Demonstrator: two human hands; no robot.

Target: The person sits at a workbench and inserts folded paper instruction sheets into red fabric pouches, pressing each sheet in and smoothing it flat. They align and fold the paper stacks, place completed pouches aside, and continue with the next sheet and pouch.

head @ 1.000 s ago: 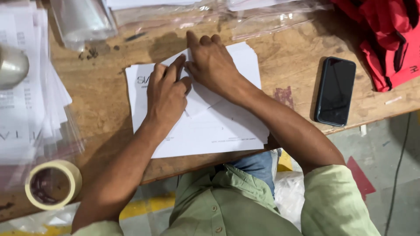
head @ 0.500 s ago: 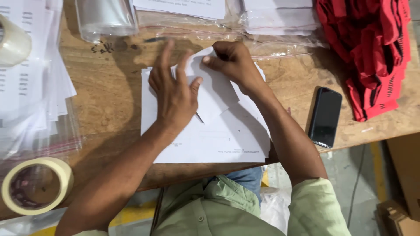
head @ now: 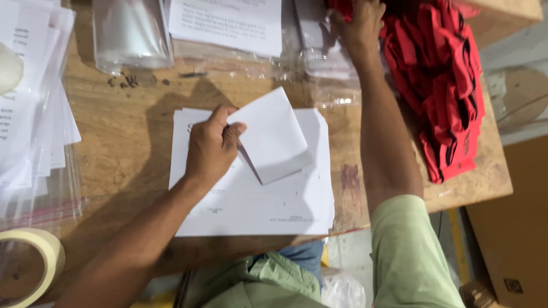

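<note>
My left hand (head: pixel 210 149) pinches the left edge of a folded white paper (head: pixel 273 137), which lies tilted on a stack of white printed sheets (head: pixel 268 202) on the wooden table (head: pixel 142 114). My right hand (head: pixel 358 25) is stretched to the far side of the table. It rests on the pile of red garments (head: pixel 442 80), next to clear plastic bags (head: pixel 319 60). Whether its fingers grip a garment is not visible.
Stacks of printed paper in clear bags (head: pixel 31 131) lie at the left. A roll of tape (head: pixel 28 265) sits at the lower left. A clear bag (head: pixel 130 35) and a printed sheet (head: pixel 231 23) lie at the far edge. A cardboard box (head: pixel 514 228) stands at the right.
My right hand left the folded paper and reached up to the red garments. My left hand now holds the folded paper alone. The view shifted, and the phone is out of sight.
</note>
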